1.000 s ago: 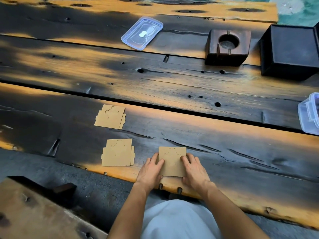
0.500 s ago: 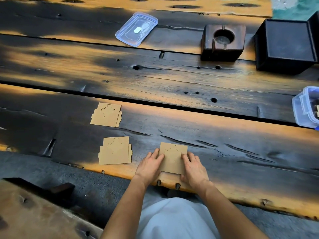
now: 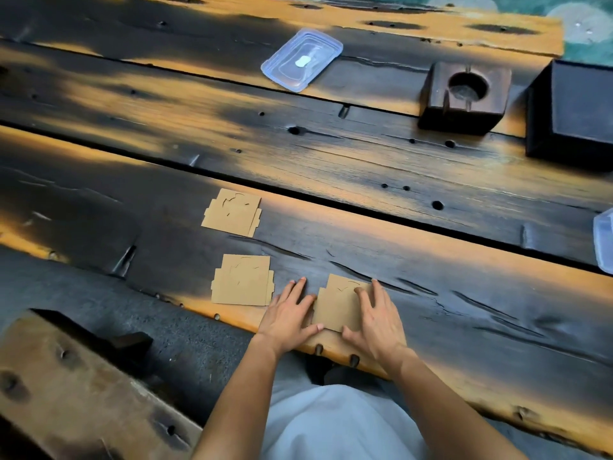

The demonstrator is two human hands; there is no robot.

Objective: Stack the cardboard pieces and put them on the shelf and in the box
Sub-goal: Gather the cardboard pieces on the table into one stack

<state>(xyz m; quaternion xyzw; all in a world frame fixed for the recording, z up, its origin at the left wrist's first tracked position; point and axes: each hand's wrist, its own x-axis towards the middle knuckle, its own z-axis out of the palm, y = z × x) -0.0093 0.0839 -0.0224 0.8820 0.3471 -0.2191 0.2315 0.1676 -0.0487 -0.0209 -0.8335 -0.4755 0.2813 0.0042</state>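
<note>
Cardboard piece (image 3: 338,307) lies flat by the near edge of the worktop (image 3: 431,260), framed by both hands. The left hand (image 3: 288,317) rests open on the wood with straight fingers, its thumb touching the piece's near left corner. The right hand (image 3: 378,320) lies over the piece's right side, fingers spread and pressing down, gripping nothing. A second piece (image 3: 242,283) lies just left of the left hand, and a third piece (image 3: 232,212) lies farther back. A clear plastic container (image 3: 603,240) sits well apart at the right edge.
</note>
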